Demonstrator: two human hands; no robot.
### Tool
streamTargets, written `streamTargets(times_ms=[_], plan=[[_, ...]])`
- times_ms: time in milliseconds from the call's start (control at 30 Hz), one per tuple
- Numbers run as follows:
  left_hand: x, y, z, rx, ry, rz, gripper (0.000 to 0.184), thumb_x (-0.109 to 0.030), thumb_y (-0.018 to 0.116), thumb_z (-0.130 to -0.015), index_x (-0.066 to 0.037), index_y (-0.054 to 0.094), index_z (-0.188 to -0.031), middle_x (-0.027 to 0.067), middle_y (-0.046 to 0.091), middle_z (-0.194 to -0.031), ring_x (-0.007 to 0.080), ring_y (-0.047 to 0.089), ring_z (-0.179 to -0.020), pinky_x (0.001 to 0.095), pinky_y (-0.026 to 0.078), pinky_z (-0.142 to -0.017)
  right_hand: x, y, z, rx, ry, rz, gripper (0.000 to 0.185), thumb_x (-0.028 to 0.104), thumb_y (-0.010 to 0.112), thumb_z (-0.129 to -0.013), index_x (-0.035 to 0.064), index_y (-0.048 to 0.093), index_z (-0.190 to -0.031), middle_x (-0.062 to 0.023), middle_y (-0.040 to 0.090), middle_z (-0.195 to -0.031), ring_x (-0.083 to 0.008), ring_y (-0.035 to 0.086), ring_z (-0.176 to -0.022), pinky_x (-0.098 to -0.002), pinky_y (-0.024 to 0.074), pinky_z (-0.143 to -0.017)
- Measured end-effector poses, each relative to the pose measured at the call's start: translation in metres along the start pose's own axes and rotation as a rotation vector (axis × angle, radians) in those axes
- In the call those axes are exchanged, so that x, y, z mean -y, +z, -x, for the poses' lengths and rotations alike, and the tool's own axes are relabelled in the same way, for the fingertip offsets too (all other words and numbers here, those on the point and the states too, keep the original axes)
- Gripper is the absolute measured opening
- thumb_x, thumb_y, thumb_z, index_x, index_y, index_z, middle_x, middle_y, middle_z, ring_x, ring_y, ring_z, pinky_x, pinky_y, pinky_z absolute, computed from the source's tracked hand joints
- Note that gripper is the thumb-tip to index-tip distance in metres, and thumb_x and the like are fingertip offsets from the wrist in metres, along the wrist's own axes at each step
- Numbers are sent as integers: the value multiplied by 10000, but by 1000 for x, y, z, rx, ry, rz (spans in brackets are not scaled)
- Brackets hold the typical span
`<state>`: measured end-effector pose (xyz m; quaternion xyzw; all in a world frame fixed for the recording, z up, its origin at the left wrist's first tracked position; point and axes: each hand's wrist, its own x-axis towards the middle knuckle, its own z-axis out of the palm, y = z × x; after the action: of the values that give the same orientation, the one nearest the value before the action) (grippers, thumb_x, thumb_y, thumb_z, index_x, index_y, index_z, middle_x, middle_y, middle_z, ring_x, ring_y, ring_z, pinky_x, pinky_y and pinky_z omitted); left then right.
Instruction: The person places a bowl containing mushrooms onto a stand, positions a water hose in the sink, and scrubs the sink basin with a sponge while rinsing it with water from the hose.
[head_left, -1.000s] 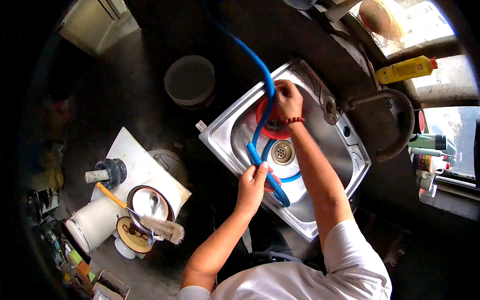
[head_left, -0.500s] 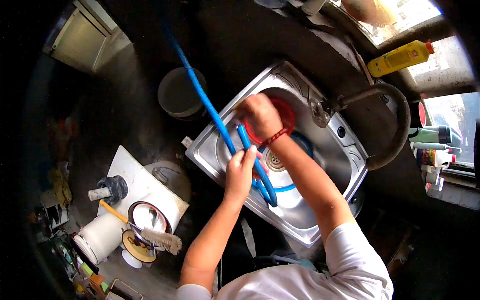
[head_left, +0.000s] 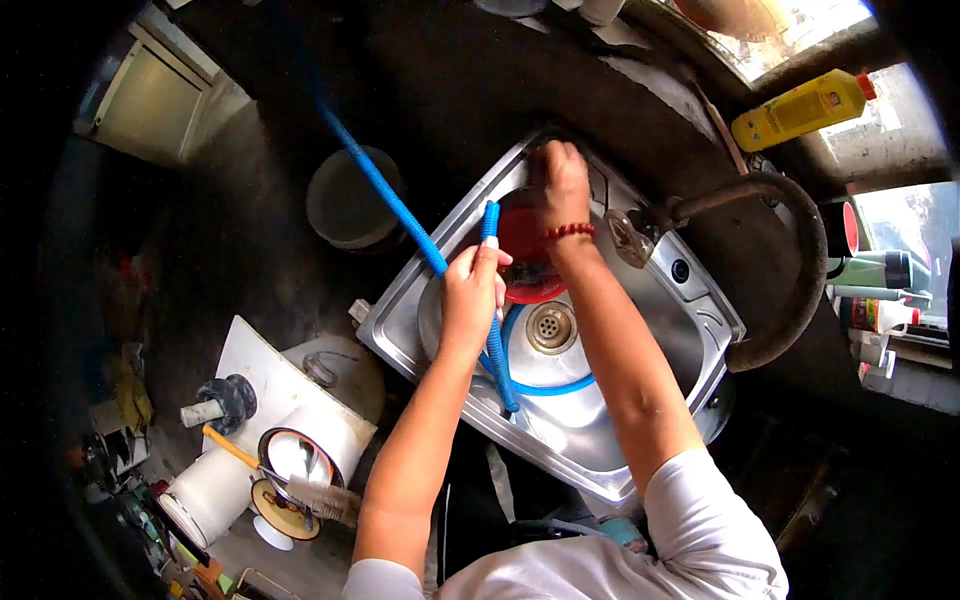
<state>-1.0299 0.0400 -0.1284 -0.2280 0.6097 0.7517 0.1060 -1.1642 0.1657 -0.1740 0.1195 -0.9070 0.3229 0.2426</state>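
Note:
My left hand (head_left: 472, 300) is closed around a blue corrugated hose (head_left: 378, 182) above the left side of the steel sink (head_left: 590, 478). The hose's free end points up past my thumb. One stretch runs off to the upper left, and another loops down around the drain (head_left: 551, 328). My right hand (head_left: 564, 188), wearing a beaded bracelet, is at the sink's far corner with its fingers curled. Whatever it may hold is hidden by blur and shadow. Below that hand a red bowl (head_left: 522, 236) lies in the basin.
A dark curved faucet (head_left: 806, 235) arches at the right. On the sill lies a yellow bottle (head_left: 800, 112) among other bottles. A bucket (head_left: 352, 200) stands left of the sink. Lower left are a stone mortar (head_left: 236, 400), a white board (head_left: 245, 350), pots and a brush (head_left: 325, 500).
My right hand has moved from beside the hose end to the sink's far corner. My left hand has shifted slightly up and left, and the hose end now stands more upright.

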Motion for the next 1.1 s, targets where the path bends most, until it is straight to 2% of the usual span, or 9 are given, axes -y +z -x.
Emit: streamTargets(times_ms=[67, 133, 267, 467, 600, 700, 767, 867, 1100], plan=[[-6, 5, -7, 5, 4, -15, 388, -371, 459, -961, -32, 580, -817, -4, 433, -475, 67, 374, -366, 231, 294, -346, 0, 6, -1, -16, 106, 69, 190, 21, 603, -709, 40, 557, -892, -181, 545, -872, -376, 525, -857, -426, 442, -733], [-5, 6, -17, 5, 45, 5, 377, -361, 464, -961, -32, 584, -822, -8, 426, -474, 62, 370, -366, 226, 293, -343, 12, 7, 10, -7, -114, -93, 225, -4, 593, -705, 29, 555, -925, -181, 545, -876, -378, 527, -863, -429, 443, -752], [-3, -3, -26, 30, 66, 11, 368, -348, 468, -961, -30, 590, -821, -17, 419, -476, 55, 364, -369, 216, 283, -336, 25, 7, 19, 36, -148, -227, 259, -49, 575, -718, 37, 580, -963, -158, 555, -863, -356, 546, -851, -404, 457, -745], [1, -10, -27, 48, 58, -88, 395, -379, 433, -967, -35, 602, -871, -21, 421, -487, 50, 375, -388, 208, 306, -357, -21, 15, -18, -15, 131, 136, 263, -29, 532, -758, 65, 634, -982, -186, 592, -944, -372, 572, -896, -413, 475, -775], [-3, -16, -21, 80, 40, -50, 382, -369, 432, -970, -38, 604, -887, -28, 421, -488, 48, 375, -387, 205, 307, -358, -23, -2, 11, -137, 181, -63, 310, -8, 494, -787, 28, 610, -1072, -257, 569, -1065, -426, 540, -944, -437, 438, -846], [-6, -22, -17, 94, 18, -43, 382, -365, 428, -972, -36, 605, -892, -28, 419, -487, 47, 371, -385, 202, 307, -357, -11, -11, 19, -149, 64, 201, 275, 39, 520, -791, -1, 603, -1051, -257, 544, -1116, -446, 505, -1002, -459, 419, -873], [-6, -24, -18, 143, 37, -48, 385, -369, 430, -971, -36, 605, -892, -28, 416, -486, 47, 370, -384, 201, 305, -356, -10, 2, 16, -41, 42, 283, 345, -64, 514, -743, -2, 601, -1072, -223, 532, -1149, -401, 492, -1066, -428, 413, -924], [-12, -24, -18, 164, 11, -26, 385, -372, 431, -969, -37, 604, -892, -28, 412, -484, 47, 370, -382, 198, 301, -354, 13, 11, -4, 25, 95, 236, 220, 77, 539, -841, -2, 596, -1038, -225, 536, -1096, -408, 499, -1007, -455, 411, -905], [-11, -19, -18, 227, -20, -61, 387, -377, 437, -966, -34, 602, -896, -31, 406, -480, 46, 366, -375, 196, 299, -349, 13, 4, 11, 114, 52, 428, 550, 357, 481, -911, -76, 458, -1249, -228, 419, -1311, -389, 409, -1181, -426, 334, -1014]])
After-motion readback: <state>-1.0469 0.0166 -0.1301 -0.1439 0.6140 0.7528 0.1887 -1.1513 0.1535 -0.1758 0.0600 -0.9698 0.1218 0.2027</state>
